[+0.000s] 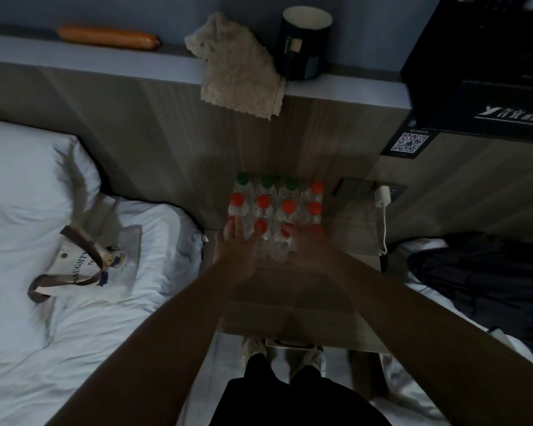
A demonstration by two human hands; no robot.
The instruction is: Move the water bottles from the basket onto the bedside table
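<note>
red-capped bottles [287, 206]: left hand [236, 245], right hand [310, 245] outstretched, fingers [230, 226] flat against front row.

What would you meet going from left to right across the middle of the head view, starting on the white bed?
Tote bag → water bottles → white charger → dark clothing.

The canvas tote bag [105, 265] on the bed shows "AUGHTY", with the start of the word hidden behind a strap. A QR code sticker [410, 142] sits on the wood panel. The black box [486, 81] carries white Chinese lettering — too blurred to read.
</note>
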